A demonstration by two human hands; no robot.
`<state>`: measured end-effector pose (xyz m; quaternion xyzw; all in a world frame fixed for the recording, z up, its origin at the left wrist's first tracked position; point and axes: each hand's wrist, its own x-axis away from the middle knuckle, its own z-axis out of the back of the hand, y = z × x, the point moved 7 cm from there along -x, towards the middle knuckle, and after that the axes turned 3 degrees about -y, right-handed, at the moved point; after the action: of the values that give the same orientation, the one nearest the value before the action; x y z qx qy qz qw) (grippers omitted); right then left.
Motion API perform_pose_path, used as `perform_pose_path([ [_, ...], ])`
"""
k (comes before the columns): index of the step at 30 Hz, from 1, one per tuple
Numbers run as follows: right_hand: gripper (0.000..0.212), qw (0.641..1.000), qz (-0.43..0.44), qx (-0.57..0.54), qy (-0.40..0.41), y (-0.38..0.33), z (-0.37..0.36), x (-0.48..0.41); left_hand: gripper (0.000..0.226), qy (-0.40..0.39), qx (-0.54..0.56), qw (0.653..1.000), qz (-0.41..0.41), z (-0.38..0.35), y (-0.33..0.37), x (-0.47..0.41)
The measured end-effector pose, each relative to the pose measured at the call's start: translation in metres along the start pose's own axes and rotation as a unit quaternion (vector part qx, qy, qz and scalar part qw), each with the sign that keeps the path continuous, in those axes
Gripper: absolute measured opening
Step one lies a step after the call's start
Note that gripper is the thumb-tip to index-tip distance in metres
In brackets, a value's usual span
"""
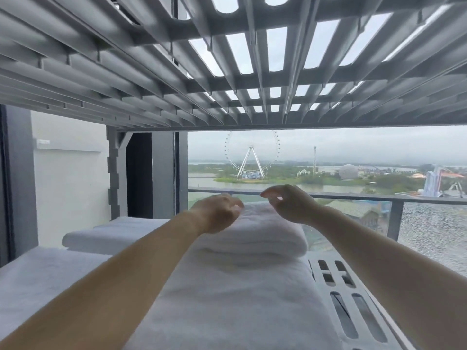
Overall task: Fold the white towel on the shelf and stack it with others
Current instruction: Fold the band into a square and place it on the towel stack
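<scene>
A folded white towel point(255, 236) lies at the far end of the grey slotted shelf point(353, 306), on top of a long flat white towel point(227, 304) that runs toward me. My left hand point(217, 213) hovers just above the folded towel's left top, fingers loosely curled, holding nothing. My right hand point(290, 203) hovers above its right top, fingers bent downward and apart, also holding nothing. Both forearms reach over the long towel.
More folded white towels point(113, 233) lie to the left, and another white towel point(43, 279) covers the near left. The upper shelf's slatted underside point(227, 72) hangs low overhead. A glass balcony railing point(379, 198) stands behind the shelf.
</scene>
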<state>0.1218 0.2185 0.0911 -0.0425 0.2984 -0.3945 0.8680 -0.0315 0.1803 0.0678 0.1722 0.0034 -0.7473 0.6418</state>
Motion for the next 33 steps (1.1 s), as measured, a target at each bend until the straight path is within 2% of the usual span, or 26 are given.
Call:
perform_pose_path([
  [2,0.033,1.000,-0.016,-0.003,-0.010,-0.001,-0.011,-0.017,0.044,0.006,0.028,1.000,-0.012,-0.008,0.014,-0.016],
  [4,0.031,0.998,-0.027,0.000,-0.051,0.002,-0.034,-0.028,0.051,-0.030,0.031,0.999,-0.012,-0.024,0.011,-0.026],
  [7,0.039,0.988,-0.031,0.073,-0.133,0.015,-0.077,-0.030,0.059,-0.064,-0.085,0.994,0.014,-0.049,-0.018,-0.030],
  [10,0.049,0.984,-0.029,0.087,-0.151,0.024,-0.090,-0.030,0.064,-0.088,-0.085,0.992,0.038,-0.063,-0.033,-0.031],
  [14,0.047,0.983,-0.039,0.079,-0.159,0.027,-0.087,-0.025,0.062,-0.087,-0.062,0.993,0.039,-0.065,-0.027,-0.026],
  [17,0.043,0.993,-0.027,0.050,-0.099,0.020,-0.078,-0.019,0.061,-0.050,-0.039,0.998,0.024,-0.060,-0.025,-0.016],
  [21,0.022,0.996,0.006,-0.072,0.060,0.009,-0.049,-0.002,0.047,0.024,0.088,0.994,-0.054,-0.035,-0.013,0.007],
  [24,0.013,0.990,0.025,-0.114,0.083,0.008,-0.033,0.009,0.028,0.068,0.103,0.989,-0.078,-0.012,-0.007,0.023],
  [26,0.014,0.994,0.033,-0.102,0.022,0.007,-0.030,0.010,0.031,0.061,0.090,0.991,-0.077,-0.006,-0.005,0.032],
  [30,0.067,0.979,0.005,-0.021,-0.201,0.000,-0.038,0.020,0.052,0.035,0.052,0.996,-0.069,-0.008,-0.004,0.042],
  [33,0.084,0.963,0.015,0.069,-0.260,-0.004,-0.043,0.027,0.053,0.044,0.036,0.996,-0.066,-0.009,-0.005,0.043],
])
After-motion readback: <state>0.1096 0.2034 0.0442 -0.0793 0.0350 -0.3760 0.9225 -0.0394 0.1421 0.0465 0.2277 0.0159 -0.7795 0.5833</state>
